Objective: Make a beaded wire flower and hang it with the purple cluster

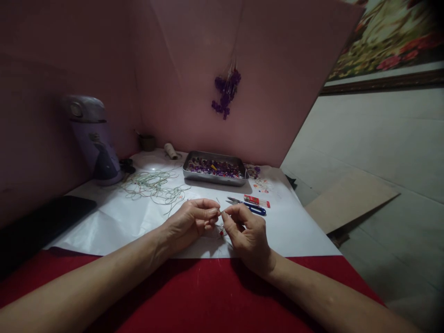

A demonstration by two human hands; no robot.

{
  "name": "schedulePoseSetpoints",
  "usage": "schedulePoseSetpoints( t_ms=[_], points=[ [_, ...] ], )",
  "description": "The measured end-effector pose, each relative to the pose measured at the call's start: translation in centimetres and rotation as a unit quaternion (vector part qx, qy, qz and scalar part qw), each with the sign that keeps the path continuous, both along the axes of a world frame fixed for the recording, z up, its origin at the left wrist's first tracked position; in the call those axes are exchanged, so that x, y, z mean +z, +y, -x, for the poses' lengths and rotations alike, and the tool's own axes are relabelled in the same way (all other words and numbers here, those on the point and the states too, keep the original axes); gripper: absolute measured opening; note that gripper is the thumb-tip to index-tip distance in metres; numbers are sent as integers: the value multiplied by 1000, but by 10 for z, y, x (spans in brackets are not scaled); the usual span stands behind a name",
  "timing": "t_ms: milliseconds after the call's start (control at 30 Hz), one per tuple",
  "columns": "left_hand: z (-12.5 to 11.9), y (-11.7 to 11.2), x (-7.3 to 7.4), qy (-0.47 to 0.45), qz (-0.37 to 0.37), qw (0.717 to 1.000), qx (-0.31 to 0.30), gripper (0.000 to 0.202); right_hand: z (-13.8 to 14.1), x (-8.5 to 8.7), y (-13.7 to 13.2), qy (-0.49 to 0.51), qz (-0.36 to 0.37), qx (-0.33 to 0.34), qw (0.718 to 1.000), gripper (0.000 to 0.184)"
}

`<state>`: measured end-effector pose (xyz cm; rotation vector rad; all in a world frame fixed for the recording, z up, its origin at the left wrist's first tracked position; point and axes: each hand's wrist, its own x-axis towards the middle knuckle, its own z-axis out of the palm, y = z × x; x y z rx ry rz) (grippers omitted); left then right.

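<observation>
My left hand [197,216] and my right hand [247,231] meet over the white sheet, thumbs pinched against forefingers. Between the fingertips runs a fine thread, too thin to follow fully. A small cluster of clear and red beads [221,232] hangs just below the fingers. Beyond my right hand lie blue-handled thread snips [257,210], blades pointing left, and a red lighter [255,200]. Farther back, a metal tray [215,178] holds many purple and other beads.
A tangle of pale green cord [152,185] spreads left, near a lilac bottle [99,143]. A thread spool [170,151] and a small brown pot [147,142] stand behind. Loose beads [262,186] lie right of the tray. Purple beaded pieces [226,92] hang on the pink wall.
</observation>
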<state>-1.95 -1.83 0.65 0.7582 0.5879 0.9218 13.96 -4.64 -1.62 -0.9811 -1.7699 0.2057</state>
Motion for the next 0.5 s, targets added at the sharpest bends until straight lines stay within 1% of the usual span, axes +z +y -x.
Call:
schedulePoseSetpoints(
  t_ms=[133, 333, 500],
  points=[
    [0, 0, 0, 1, -2, 1000, -3, 16, 0, 0, 0, 2, 9, 2, 1000, 11],
    [0, -1, 0, 3, -1, 1000, 4, 14, 0, 2, -1, 2, 3, 3, 1000, 11],
    [0, -1, 0, 3, -4, 1000, -3, 14, 0, 2, -2, -1, 5, 0, 1000, 10]
  ],
)
